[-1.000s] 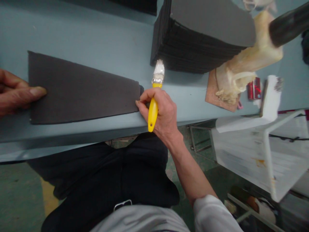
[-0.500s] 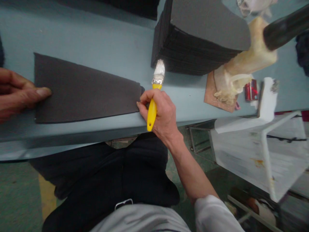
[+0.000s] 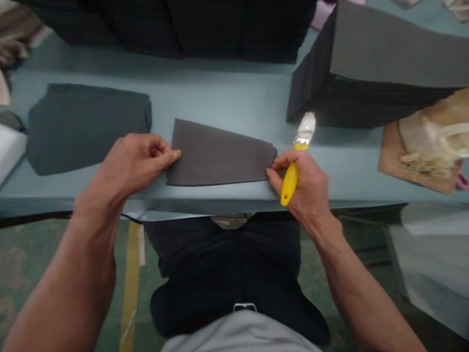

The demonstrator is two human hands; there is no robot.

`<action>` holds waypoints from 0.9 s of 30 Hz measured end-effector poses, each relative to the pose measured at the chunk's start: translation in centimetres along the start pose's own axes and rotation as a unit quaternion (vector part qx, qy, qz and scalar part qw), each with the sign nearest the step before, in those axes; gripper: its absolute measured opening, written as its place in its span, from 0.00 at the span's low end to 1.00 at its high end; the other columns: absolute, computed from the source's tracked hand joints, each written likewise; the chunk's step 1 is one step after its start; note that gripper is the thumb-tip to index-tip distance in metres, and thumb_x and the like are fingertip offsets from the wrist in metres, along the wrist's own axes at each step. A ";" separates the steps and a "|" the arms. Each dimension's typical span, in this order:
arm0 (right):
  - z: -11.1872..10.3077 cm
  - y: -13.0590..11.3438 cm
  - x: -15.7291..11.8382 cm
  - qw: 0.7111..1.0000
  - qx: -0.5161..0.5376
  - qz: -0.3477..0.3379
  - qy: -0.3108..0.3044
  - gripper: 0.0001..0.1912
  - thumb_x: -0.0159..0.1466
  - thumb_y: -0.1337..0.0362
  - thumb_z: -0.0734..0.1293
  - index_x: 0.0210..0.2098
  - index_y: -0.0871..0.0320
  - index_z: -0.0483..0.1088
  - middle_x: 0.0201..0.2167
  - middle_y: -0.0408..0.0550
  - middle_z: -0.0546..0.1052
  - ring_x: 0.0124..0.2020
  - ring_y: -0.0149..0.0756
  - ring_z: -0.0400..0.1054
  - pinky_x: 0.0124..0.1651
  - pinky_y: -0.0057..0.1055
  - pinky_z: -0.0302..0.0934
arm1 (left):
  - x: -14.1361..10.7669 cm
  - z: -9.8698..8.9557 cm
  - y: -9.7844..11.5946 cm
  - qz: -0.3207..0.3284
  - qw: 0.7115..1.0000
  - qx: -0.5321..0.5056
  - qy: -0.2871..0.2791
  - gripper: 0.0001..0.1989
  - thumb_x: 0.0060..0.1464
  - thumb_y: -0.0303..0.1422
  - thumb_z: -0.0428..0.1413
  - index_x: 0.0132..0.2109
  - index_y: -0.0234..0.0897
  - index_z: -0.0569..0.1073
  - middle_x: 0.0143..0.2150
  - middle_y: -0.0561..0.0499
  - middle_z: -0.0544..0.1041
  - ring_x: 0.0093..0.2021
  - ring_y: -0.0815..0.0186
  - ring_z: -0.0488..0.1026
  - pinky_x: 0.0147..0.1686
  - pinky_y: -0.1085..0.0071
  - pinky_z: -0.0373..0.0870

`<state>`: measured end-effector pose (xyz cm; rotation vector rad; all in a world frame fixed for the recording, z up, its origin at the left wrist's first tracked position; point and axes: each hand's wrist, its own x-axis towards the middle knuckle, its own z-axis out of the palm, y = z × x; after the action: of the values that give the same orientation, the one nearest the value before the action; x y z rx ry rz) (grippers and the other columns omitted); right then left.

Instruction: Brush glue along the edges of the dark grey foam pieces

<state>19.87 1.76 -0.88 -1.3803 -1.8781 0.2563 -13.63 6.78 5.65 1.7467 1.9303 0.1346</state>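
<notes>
Inspection finds no readable text, label, brand, number or sign. No lettering can be made out on the dark panel [image 3: 222,159] at centre, the yellow-handled brush [image 3: 289,183] at three o'clock or the dark stack [image 3: 392,54] at two o'clock.

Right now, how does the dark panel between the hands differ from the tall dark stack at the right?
The panel is thin and flat, while the stack rises in many layers. The left hand and right hand hold the panel's ends; neither holds the stack. The stack, but not the panel, runs past the picture's right edge. Both are dark grey.
</notes>
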 end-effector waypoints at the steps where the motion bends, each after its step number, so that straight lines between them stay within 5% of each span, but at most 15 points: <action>1: -0.1 0.0 0.0 1.000 0.001 0.005 -0.006 0.07 0.64 0.64 0.72 0.41 0.52 0.72 0.34 0.43 0.81 0.35 0.40 0.74 0.40 0.36 0.67 | -0.1 0.0 0.4 0.000 1.000 0.000 -0.004 0.22 0.53 0.54 0.56 0.32 0.39 0.75 0.22 0.56 0.69 0.27 0.67 0.62 0.31 0.68 0.56; 8: -0.6 -0.4 0.1 0.998 -0.017 0.044 -0.035 0.08 0.64 0.62 0.73 0.42 0.51 0.72 0.35 0.44 0.82 0.32 0.39 0.72 0.40 0.37 0.68 | -0.6 -0.6 1.1 0.031 0.999 0.012 -0.015 0.19 0.56 0.51 0.56 0.32 0.39 0.73 0.23 0.55 0.69 0.28 0.66 0.63 0.35 0.65 0.57; 27: -0.7 -0.4 0.1 0.998 -0.044 0.020 -0.026 0.11 0.64 0.63 0.75 0.42 0.49 0.70 0.35 0.45 0.80 0.34 0.41 0.73 0.40 0.39 0.68 | -0.1 0.1 0.1 0.058 0.998 0.019 0.014 0.20 0.56 0.52 0.54 0.31 0.40 0.73 0.28 0.53 0.72 0.29 0.67 0.64 0.35 0.66 0.57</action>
<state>20.10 1.47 -0.15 -1.4851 -1.9261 0.2348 -13.46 6.66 5.64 1.8927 1.8624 0.1663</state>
